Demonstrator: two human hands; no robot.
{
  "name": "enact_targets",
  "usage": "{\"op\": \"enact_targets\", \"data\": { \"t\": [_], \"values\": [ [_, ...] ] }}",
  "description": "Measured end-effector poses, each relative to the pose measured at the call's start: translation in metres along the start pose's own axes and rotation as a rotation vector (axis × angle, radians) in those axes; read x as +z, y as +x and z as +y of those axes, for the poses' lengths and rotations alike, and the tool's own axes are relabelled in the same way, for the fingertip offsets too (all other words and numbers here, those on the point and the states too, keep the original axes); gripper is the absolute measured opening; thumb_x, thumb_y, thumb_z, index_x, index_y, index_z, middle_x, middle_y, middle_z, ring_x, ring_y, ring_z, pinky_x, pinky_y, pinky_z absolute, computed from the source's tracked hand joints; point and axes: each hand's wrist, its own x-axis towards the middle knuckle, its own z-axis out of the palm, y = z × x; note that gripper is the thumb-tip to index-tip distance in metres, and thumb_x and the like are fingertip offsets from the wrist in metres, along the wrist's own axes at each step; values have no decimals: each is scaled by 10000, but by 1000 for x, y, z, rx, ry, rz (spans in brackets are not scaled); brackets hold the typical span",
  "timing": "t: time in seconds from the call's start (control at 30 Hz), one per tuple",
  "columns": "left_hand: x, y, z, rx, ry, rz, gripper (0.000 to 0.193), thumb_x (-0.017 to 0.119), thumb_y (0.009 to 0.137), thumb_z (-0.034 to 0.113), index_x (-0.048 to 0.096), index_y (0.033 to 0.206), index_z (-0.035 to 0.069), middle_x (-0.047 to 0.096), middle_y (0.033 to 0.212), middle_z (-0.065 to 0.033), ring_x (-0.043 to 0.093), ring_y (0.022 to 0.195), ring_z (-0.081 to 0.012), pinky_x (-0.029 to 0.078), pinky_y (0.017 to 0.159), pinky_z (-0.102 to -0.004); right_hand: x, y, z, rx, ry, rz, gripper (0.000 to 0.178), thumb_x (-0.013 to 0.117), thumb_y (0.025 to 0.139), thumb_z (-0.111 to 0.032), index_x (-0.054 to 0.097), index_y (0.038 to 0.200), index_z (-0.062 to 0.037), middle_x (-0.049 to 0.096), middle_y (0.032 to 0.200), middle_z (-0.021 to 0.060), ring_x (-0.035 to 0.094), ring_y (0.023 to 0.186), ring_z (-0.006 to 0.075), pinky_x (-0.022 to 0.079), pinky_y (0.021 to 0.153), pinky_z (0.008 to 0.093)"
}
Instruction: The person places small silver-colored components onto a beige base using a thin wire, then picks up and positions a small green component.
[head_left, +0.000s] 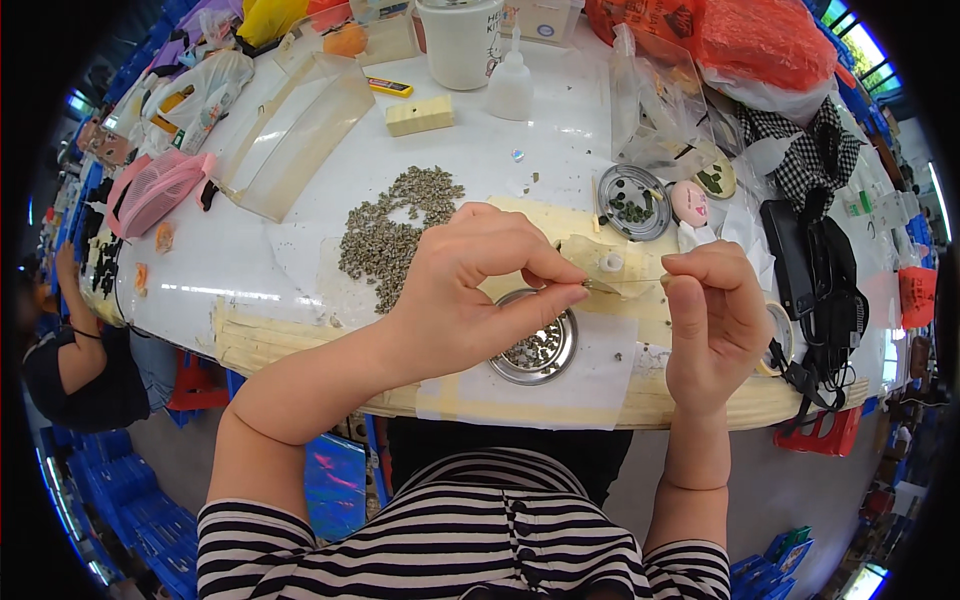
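Observation:
Above the near part of the white table, my left hand [465, 285] pinches a tiny dark piece between thumb and forefinger. A thin straight strand [628, 282], thread or wire, runs from there to my right hand [715, 320], whose thumb and forefinger are closed on its other end. Partly hidden beneath my left hand is a round metal dish [572, 350] with small grey-green bits in it. Left of that hand, many similar bits lie in a loose pile [380, 240]. Behind the strand, a small white peg-like piece [611, 261] rests on cream-coloured material.
Farther back stand a white squeeze bottle [511, 90], a pale block [420, 116] and a white bucket [455, 50]. A round dish [603, 180] holds dark green pieces. At right lie a tape roll [786, 335] and a black bag [840, 290]. Another person [75, 350] sits at far left.

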Motion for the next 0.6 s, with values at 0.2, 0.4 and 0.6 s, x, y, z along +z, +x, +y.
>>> {"op": "enact_targets", "data": {
  "t": [0.2, 0.4, 0.6],
  "values": [
    [-3, -2, -19, -710, -1231, 0, 105, 697, 934, 151, 692, 1001, 70, 696, 906, -47, 605, 829, -142, 464, 827, -308, -1, 6, 6, -26, -184, 110, 59, 726, 866, -20, 681, 897, 2, 635, 810, 37, 530, 696, 113, 428, 640, 234],
    [2, -4, -21, -672, -1372, -57, 73, 626, 977, 186, 648, 942, 125, 631, 910, -53, 540, 859, -169, 416, 869, -360, 0, 12, 5, -95, -463, 40, 72, 739, 827, -14, 667, 835, -22, 627, 769, 43, 544, 675, 155, 440, 619, 265],
    [1, -5, -23, -678, -1422, -56, 94, 631, 974, 198, 624, 906, 134, 612, 920, -51, 515, 870, -171, 399, 861, -359, 3, 12, 10, -103, -555, -132, 126, 769, 767, -21, 666, 838, -32, 618, 778, 55, 564, 717, 226, 452, 641, 330]
  ]
}}
